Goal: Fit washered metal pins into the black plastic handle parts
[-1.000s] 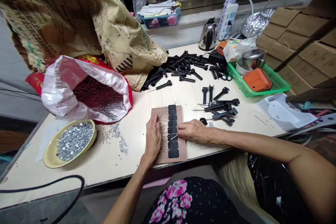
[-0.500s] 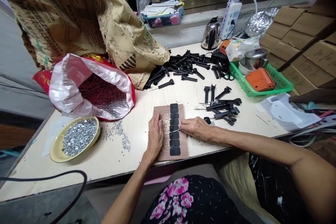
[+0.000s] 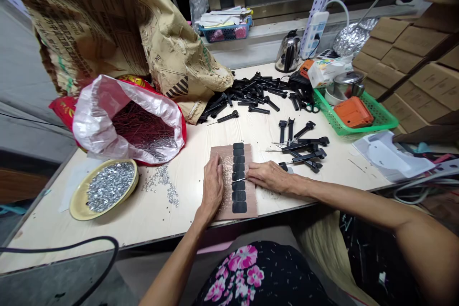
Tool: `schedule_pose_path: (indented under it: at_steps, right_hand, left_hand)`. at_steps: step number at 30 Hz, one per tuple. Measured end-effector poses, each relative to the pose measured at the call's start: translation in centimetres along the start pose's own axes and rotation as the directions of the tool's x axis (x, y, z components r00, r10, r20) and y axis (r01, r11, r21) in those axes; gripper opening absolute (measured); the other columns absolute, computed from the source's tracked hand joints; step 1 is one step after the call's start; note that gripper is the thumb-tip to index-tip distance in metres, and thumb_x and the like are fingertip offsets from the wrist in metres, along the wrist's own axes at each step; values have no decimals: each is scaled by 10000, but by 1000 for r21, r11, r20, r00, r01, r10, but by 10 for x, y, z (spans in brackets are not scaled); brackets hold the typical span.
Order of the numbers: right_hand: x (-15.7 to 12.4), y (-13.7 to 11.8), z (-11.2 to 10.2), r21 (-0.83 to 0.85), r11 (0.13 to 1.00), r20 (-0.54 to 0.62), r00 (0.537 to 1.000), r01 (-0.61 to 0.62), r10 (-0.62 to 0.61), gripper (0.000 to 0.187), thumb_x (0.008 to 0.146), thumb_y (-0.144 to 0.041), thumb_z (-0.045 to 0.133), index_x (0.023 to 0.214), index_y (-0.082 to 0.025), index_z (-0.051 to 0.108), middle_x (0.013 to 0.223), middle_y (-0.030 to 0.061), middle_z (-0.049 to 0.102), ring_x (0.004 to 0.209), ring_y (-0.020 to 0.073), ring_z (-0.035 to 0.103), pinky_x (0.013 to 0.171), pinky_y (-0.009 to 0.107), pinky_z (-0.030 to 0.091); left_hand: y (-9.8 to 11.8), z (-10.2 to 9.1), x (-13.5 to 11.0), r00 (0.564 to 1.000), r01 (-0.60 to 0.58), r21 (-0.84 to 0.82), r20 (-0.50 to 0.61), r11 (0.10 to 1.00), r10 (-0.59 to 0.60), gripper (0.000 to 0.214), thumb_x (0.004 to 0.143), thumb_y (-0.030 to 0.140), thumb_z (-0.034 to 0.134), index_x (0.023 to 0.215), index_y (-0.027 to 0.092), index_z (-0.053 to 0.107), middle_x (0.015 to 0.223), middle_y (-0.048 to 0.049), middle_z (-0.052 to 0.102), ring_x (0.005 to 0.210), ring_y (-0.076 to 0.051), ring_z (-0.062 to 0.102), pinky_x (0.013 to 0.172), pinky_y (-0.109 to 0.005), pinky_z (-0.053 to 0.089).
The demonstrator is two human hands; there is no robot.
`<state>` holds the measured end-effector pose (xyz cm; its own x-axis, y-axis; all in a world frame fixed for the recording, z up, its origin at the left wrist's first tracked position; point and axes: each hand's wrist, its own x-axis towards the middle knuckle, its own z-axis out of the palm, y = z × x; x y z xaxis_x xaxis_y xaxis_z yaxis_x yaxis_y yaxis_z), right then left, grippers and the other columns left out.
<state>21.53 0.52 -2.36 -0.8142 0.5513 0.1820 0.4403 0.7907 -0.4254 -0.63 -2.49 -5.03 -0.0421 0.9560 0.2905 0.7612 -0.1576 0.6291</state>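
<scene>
A brown board (image 3: 251, 205) lies near the table's front edge, with a column of several black rounded pads (image 3: 239, 195) down its middle. Pale specks are scattered along its left part. My left hand (image 3: 213, 185) grips the board's left edge, fingers closed together. From the right, my right hand (image 3: 269, 176) reaches over the board, its fingers pinched on a thin silvery metal piece (image 3: 239, 180) that crosses one pad. The far end of this piece is hidden in the fingers. Several black-handled tools with thin metal tips (image 3: 301, 146) lie beyond my right hand.
Left of the board stand a yellow bowl of small shiny pieces (image 3: 135, 182) and an open white-lined bag (image 3: 91, 119) of dark red, metal-tipped rods. More black parts (image 3: 258, 88) are heaped at the back. A green basket (image 3: 385, 122) and white tray (image 3: 387, 155) are on the right.
The camera view has shifted slightly. Both hands stay at the board, and the thin metal piece is still across the same pad.
</scene>
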Motion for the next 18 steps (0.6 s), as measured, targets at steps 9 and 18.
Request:
schedule_pose_path:
  at_steps: [9,18]
  right_hand:
    - [8,24,3,71,982,-108,977,-176,183,148,929,-220,462,957,-169,599,915,40,555,749,117,531,636,221,403]
    - [15,35,0,32,976,-122,968,-217,219,159,936,-240,447,903,-153,575,953,42,505,673,88,479,579,208,376]
  left_hand:
    - [1,-1,0,999,33,-20,13,999,-33,444,953,324,292,1310,108,445,1317,-165,510,1230,-225,455,1054,-448,363]
    - [0,0,0,999,43,-39,11,998,-43,430,949,341,309,1317,164,443,1327,-140,502,1240,-235,450,1055,-469,360]
